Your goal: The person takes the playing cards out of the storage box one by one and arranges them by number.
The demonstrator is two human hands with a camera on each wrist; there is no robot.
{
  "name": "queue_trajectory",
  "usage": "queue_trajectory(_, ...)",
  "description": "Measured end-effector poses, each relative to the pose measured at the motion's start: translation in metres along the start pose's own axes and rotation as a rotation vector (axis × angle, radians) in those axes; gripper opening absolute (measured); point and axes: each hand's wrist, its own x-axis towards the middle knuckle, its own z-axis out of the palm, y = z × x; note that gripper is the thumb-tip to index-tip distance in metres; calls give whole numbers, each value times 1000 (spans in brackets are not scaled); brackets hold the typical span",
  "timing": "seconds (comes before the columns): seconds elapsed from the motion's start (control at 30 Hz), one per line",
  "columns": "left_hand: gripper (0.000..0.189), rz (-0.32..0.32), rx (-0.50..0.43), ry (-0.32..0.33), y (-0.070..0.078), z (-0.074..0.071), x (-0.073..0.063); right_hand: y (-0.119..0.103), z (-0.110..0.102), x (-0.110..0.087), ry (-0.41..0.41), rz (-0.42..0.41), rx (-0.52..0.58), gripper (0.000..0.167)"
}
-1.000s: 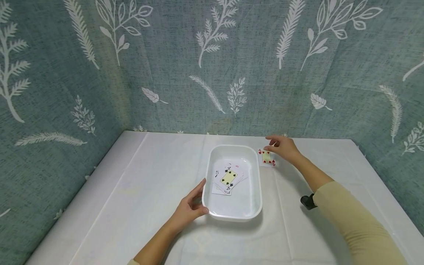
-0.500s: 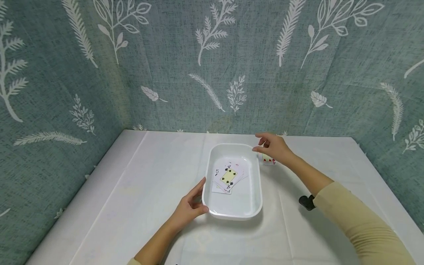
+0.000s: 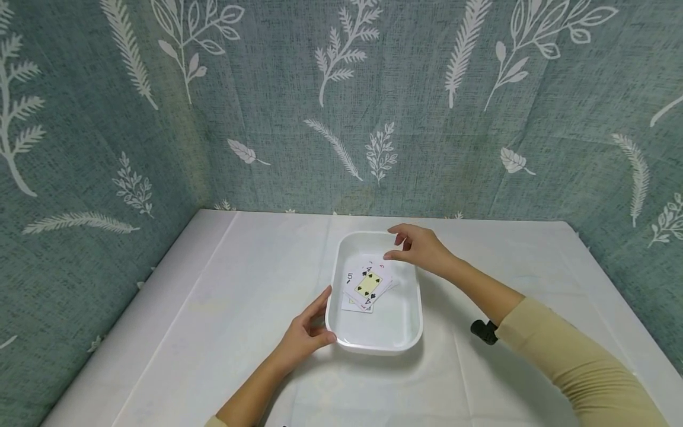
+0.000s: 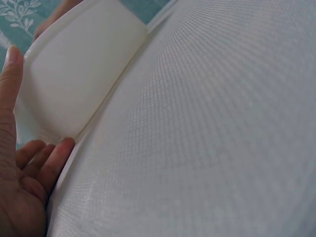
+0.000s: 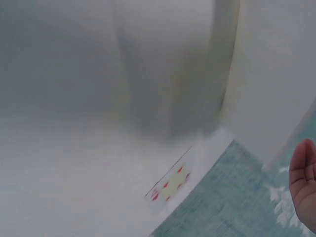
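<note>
A white rectangular tray (image 3: 373, 335) stands on the white-covered table, several playing cards (image 3: 368, 284) fanned in it, a four of spades on top. My left hand (image 3: 305, 332) holds the tray at its near left corner, thumb and fingers apart along the rim; in the left wrist view the thumb (image 4: 11, 79) reaches the rim. Over the tray's far right part hovers my right hand (image 3: 421, 248), thumb and forefinger apart, nothing visible between them. A card with red hearts (image 5: 173, 185) lies on the table near its far edge, hidden behind my right hand in the head view.
The table (image 3: 213, 284) ends at the back against a green cloth backdrop (image 3: 277, 172) with white leaf prints, and the same cloth rises at the left and right. A small black device (image 3: 484, 332) sits at my right wrist.
My right hand has moved left from above the hearts card to over the tray, and that card dropped from the head view behind it. The left hand and tray have stayed put.
</note>
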Motion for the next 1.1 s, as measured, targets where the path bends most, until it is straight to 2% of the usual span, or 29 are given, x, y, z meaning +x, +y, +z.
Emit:
queue_trajectory(0.23, 88, -6, 11, 0, 1, 0, 0, -12, 16, 2, -74, -19, -43, 63)
queue_trajectory(0.47, 88, -4, 3, 0, 1, -1, -1, -13, 37, 8, -170, -15, -112, 60)
queue_trajectory(0.8, 88, -6, -3, -6, 1, 1, 0, -17, 59, 14, -191, 145, -223, 77)
queue_trajectory(0.97, 89, -3, -6, -5, 1, 1, 0, -16, 66, 15, -205, 247, -226, 85)
queue_trajectory(1.1, 88, -4, -14, -4, 1, 0, 0, -15, 70, 17, -217, 284, -281, 78)
